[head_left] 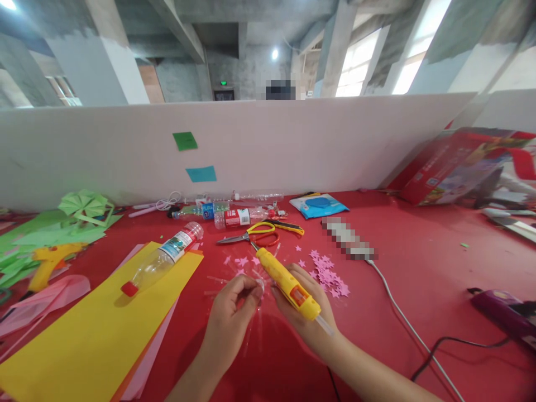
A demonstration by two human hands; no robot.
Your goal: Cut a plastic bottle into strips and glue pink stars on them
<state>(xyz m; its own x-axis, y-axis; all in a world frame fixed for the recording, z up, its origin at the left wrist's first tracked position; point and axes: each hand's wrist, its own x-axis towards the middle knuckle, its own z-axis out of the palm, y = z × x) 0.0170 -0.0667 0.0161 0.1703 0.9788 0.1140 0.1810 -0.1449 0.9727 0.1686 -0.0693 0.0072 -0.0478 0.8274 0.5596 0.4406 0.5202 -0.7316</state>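
Note:
My right hand (305, 312) is wrapped round a yellow hot glue gun (288, 282), its nozzle pointing up and left and a clear glue stick (324, 325) sticking out of its back. Between the thumb and forefinger of my left hand (230, 312) is the clear centre of a cut plastic piece (260, 286), whose thin see-through strips spread out over the red table. A few pink stars lie by those strips, and a heap of pink paper stars (326, 272) is just right of the glue gun. Beyond the nozzle are yellow-and-red-handled scissors (247, 233).
A yellow utility knife (288, 226), plastic bottles (238, 218) and a blue wipes pack (319, 205) lie farther back. At left, another bottle (167, 257) rests on yellow paper (100, 329). A white cable (402, 307) and a purple tool (502, 312) are at right.

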